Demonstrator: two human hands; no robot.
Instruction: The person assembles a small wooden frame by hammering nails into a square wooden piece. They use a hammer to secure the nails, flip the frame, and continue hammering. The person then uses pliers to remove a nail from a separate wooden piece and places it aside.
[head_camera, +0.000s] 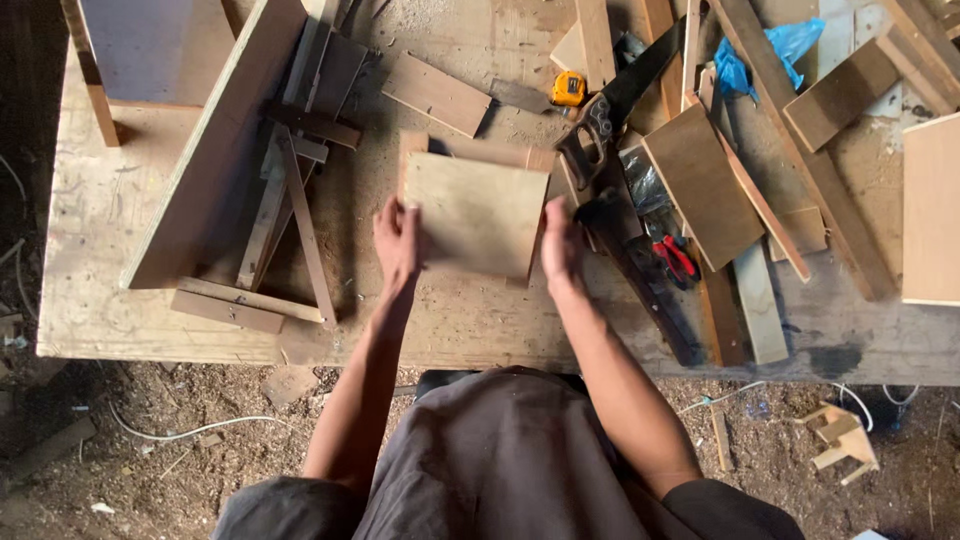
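Workbench (130, 200): broad, worn timber top, dusted with sawdust, spanning nearly the whole view; sawdust-strewn floor below its near edge.

Long board (215, 150): pale plank lying diagonally across the bench's left half, resting over a loose frame of thin battens (295, 215).

Large panel (932, 210): light plywood sheet at the far right edge, partly cut off by the view.

Plywood piece (478, 213): roughly square, pale, at the middle of the bench, slightly tilted, held between both hands. A darker strip of wood shows along its far edge; whether the two are joined cannot be told from here.

Brown board (703, 185): rectangular offcut, just right of the saw, angled over longer slats.

Handsaw (612, 105): dark blade running up and right, handle close to the plywood piece's upper right corner.

Left hand (398, 245): pressed flat against the left edge of the plywood piece, fingers extended upward along it.

Right hand (560, 245): gripping the right edge of the same piece, fingers curled toward it. The two hands sit apart, the piece clamped between them.

Blue plastic bag (770, 50): crumpled, at the top right among slats.

Pliers (677, 258): red-handled, lying on a dark strip right of the right hand.

Tape measure (568, 89): small, yellow, beyond the plywood piece, just left of the saw handle.
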